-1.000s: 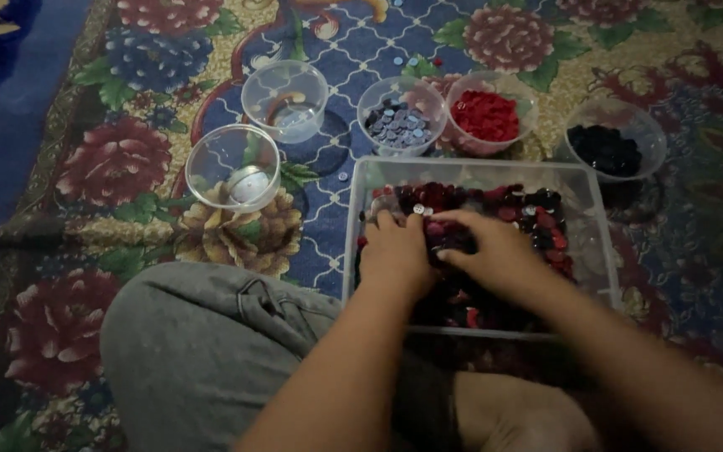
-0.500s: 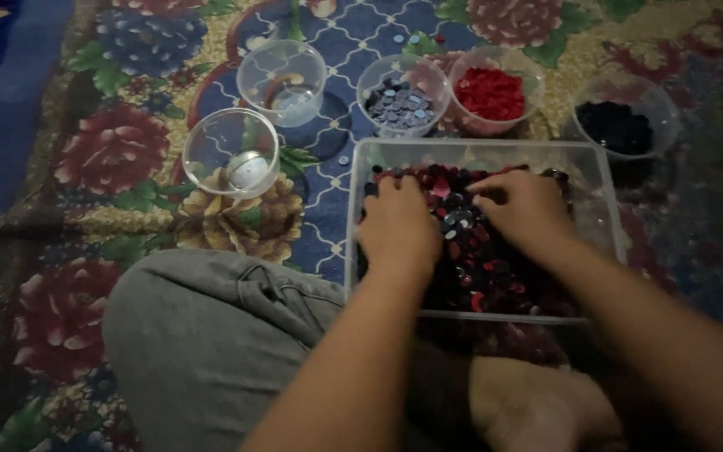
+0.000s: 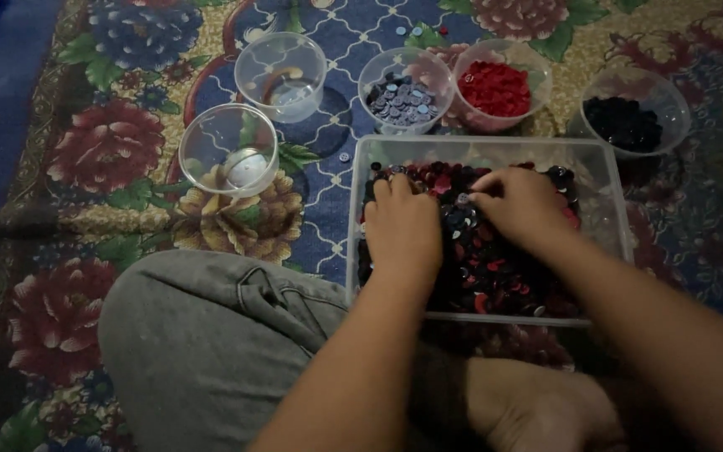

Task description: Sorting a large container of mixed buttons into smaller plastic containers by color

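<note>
A clear rectangular tub [image 3: 604, 180] on the carpet holds a heap of mixed buttons [image 3: 487, 268], mostly red, dark and grey. My left hand [image 3: 401, 226] lies palm down on the buttons at the tub's left side, fingers together. My right hand [image 3: 519, 203] rests on the heap at the upper middle, with its fingertips pinched on a small grey button [image 3: 462, 200]. Both forearms reach in from the bottom of the view.
Round clear cups stand behind the tub: one with grey buttons [image 3: 402, 99], one with red [image 3: 495, 88], one with dark [image 3: 625, 124]. Two near-empty cups [image 3: 282, 71] [image 3: 228, 151] stand to the left. My grey-trousered knee [image 3: 211, 343] is at the front. A floral carpet [image 3: 85, 151] lies beneath.
Both hands have shifted slightly within the tub as they sift the buttons. My right fingertips have come together on a grey button near the middle.
</note>
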